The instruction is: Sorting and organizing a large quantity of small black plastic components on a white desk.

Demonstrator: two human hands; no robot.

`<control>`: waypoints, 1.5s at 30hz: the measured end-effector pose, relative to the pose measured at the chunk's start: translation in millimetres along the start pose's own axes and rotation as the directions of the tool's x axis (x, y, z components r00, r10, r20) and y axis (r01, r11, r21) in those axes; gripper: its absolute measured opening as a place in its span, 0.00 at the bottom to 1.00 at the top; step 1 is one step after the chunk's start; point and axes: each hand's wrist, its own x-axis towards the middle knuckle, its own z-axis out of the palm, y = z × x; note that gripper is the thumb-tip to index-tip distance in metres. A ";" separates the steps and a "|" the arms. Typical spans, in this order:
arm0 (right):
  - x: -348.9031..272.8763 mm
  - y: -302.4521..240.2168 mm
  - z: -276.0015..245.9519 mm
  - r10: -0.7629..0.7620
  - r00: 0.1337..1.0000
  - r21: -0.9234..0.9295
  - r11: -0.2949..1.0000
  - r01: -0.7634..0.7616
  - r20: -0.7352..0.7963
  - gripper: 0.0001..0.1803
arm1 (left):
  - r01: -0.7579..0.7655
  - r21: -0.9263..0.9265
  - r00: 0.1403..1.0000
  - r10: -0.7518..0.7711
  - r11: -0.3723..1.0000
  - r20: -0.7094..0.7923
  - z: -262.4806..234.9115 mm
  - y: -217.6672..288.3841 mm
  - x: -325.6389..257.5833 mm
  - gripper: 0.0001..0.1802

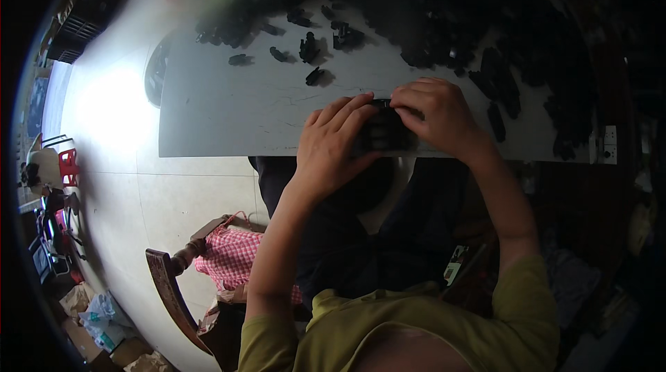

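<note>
Near the table's front edge, a dark block-like part (381,129) sits between my two hands. Its exact kind is too dim to tell. My left hand (334,137) is wrapped along its left side, with the fingertips over its far edge and the thumb along its near side. At its far right corner, the thumb and fingers of my right hand (436,112) come together in a pinch. Whatever is in that pinch is too small to make out. Just beyond my left hand lies a small black piece (314,76) on the white table (222,122).
Several small black pieces (309,46) are scattered farther back. Larger dark heaps (444,32) cover the table's right and far side, with long black pieces (499,81) at the right. A wooden chair (170,282) with a pink checked cloth (232,254) stands at lower left.
</note>
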 end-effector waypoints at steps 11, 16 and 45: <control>30.9 6.7 -2.0 0.183 0.936 0.234 0.937 -0.258 0.299 0.10 | -0.012 0.020 0.999 0.011 1.000 0.030 -0.4 -0.9 2.1 0.34; 24.4 11.7 -0.2 0.055 0.972 0.117 0.990 -0.083 0.228 0.07 | -0.009 -0.003 0.999 0.009 1.000 0.034 -0.1 0.3 3.6 0.34; 138.1 87.4 38.2 0.422 0.898 -0.229 0.868 -0.440 -0.125 0.10 | -0.011 0.009 1.000 0.011 1.000 0.008 -0.3 0.3 1.5 0.34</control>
